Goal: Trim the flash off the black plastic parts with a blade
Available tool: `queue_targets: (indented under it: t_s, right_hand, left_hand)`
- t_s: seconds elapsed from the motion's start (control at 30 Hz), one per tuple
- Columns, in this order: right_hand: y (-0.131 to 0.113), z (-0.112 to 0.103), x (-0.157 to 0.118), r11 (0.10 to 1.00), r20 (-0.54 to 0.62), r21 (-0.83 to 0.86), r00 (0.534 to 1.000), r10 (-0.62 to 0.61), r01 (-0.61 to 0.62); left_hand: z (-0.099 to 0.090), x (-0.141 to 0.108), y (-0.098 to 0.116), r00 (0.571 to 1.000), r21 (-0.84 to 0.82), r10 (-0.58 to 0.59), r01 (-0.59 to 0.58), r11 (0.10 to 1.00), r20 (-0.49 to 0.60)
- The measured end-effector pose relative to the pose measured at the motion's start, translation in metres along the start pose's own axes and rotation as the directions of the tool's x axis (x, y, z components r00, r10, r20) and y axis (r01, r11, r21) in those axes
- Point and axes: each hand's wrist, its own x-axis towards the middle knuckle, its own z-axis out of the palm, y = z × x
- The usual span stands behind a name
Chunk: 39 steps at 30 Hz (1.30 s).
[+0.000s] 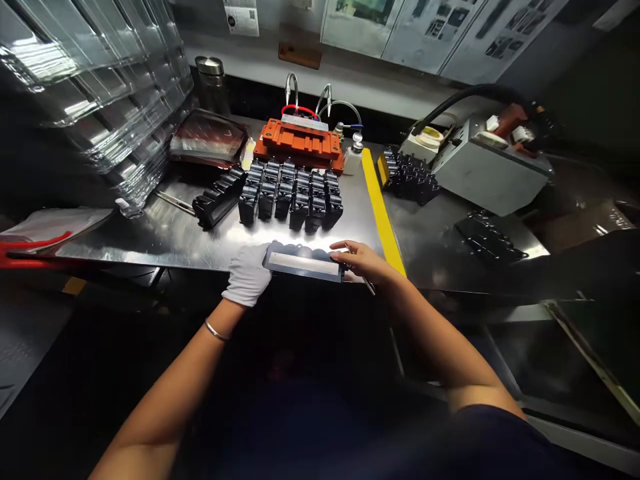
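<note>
My left hand (247,275), in a white glove, is closed round the left end of a long black plastic part (306,252) with scalloped upper edge and a pale flat strip along its face. The part is held level at the bench's front edge. My bare right hand (367,262) is at its right end, fingertips against it. A slim metal tool (370,287), perhaps tweezers, sticks out below that hand. Just beyond stand rows of similar black parts (290,193), and one more black part (219,198) lies angled to their left.
An orange fixture (300,143) with hoses stands behind the rows. Stacked clear trays (100,87) rise at left; a grey box (493,163) sits at right. Yellow tape (383,213) crosses the steel bench (195,247). More black parts (413,177) lie right of the tape.
</note>
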Motion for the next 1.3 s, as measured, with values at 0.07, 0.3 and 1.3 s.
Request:
queue_targets:
  t_s: [0.07,0.3,1.3]
  right_hand:
    - [-0.012,-0.018,0.017,0.959,-0.175,-0.282,0.984,-0.017,-0.034]
    - [-0.065,-0.097,0.121,0.811,-0.462,-0.537,0.886,-0.051,-0.233]
    - [-0.118,-0.154,0.173,0.843,-0.580,-0.519,0.782,-0.225,-0.142]
  left_hand:
    - [0.006,0.008,0.002,1.000,0.025,-0.011,0.011,1.000,-0.015]
    - [0.031,0.000,0.003,0.992,0.228,-0.040,0.066,0.971,-0.116]
    - [0.022,0.007,0.013,0.995,0.188,-0.016,0.034,0.982,-0.095]
